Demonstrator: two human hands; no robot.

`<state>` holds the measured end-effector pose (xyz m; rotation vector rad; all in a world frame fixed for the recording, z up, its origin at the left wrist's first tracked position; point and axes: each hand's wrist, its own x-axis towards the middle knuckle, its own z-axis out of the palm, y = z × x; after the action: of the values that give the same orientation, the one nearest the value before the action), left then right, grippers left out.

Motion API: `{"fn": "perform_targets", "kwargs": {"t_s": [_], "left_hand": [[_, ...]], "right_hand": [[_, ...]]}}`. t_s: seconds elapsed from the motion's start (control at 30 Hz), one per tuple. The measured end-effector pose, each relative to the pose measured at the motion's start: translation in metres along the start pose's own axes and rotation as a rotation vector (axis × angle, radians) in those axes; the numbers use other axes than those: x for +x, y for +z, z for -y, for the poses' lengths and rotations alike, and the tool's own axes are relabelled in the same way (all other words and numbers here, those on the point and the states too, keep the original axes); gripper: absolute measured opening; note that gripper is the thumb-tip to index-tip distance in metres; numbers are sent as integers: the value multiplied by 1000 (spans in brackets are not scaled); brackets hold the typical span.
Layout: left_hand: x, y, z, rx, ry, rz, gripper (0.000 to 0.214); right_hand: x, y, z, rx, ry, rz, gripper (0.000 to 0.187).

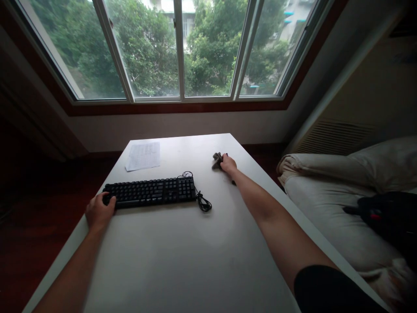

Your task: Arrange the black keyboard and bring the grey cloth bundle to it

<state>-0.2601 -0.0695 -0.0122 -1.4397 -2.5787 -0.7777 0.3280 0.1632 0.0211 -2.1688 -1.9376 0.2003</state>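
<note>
A black keyboard (153,191) lies across the middle of the white table (182,256), its coiled black cable (202,201) bunched at its right end. My left hand (98,211) grips the keyboard's left end, fingers curled round the corner. My right hand (228,165) reaches to the far right part of the table and is closed on a small crumpled grey cloth (216,159) that rests on the tabletop.
A printed sheet of paper (143,155) lies at the table's far left. A bed with pale bedding (339,200) and a dark object (384,215) stands close on the right. A wide window (177,48) lies beyond; dark wooden floor on the left.
</note>
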Motion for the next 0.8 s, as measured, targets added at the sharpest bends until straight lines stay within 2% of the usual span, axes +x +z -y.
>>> {"fn": "perform_targets", "kwargs": {"t_s": [0.17,0.33,0.43,0.5,0.57,0.63,0.7,0.8], "left_hand": [[-2,0,1,-7,40,-28,53],[-3,2,0,-24,55,-48,51],[-7,-4,-7,-39,100,-100,47],[-12,-12,-15,-43,133,-154,43],[-21,-22,-26,-58,174,-204,40],[-32,-30,-40,-105,249,-188,39],[-45,-34,-61,-197,347,-120,40],[-63,-31,-107,-486,426,52,46]], "right_hand": [[-22,1,39,-1,-101,22,36],[-64,17,92,3,-301,48,41],[-89,24,117,23,-402,36,37],[-98,23,125,61,-411,13,35],[-100,15,128,130,-389,-22,33],[-100,5,129,225,-387,-93,30],[-106,-5,133,330,-438,-181,25],[-135,-15,152,483,-630,-254,24]]}}
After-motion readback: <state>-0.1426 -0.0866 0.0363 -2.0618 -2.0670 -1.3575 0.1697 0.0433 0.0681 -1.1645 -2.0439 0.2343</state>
